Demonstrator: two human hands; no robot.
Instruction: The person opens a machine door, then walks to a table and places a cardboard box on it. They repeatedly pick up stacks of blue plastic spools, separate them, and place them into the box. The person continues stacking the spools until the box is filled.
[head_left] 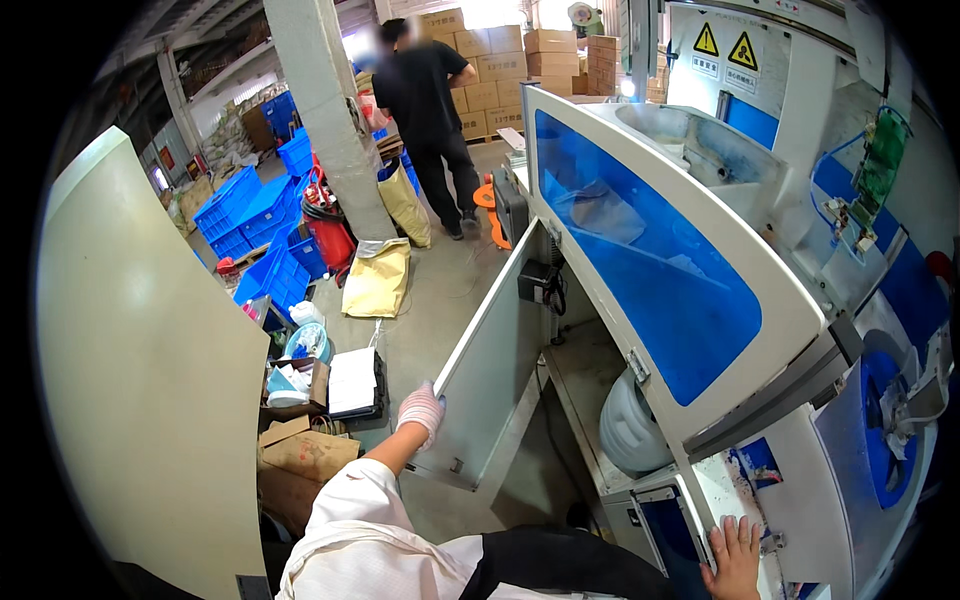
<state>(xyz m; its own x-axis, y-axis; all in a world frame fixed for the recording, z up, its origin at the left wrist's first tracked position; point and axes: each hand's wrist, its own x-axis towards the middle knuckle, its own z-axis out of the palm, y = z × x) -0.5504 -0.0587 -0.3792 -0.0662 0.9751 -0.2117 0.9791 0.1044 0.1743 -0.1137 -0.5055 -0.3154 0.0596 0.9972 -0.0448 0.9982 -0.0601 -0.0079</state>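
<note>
My left hand (422,412), in a pale striped work glove, is closed around the free edge of a grey metal door (490,370), which stands swung out from a white machine. My right hand (735,560) is bare and lies flat, fingers apart, on the machine's white ledge (728,490) at the lower right. Between the hands, the cabinet's inside shows a ribbed translucent hose (630,425) and a black cable. A small black box (536,284) is fixed near the door's hinge side. Above it slopes a white cover with a blue tinted window (640,260).
A cream panel (150,370) rises close on my left. Blue crates (245,215), a red fire extinguisher (325,235), a yellow sack (377,280) and a cardboard box (310,455) stand beyond it. Farther off, a person in black (425,110) stands near stacked cartons (490,65).
</note>
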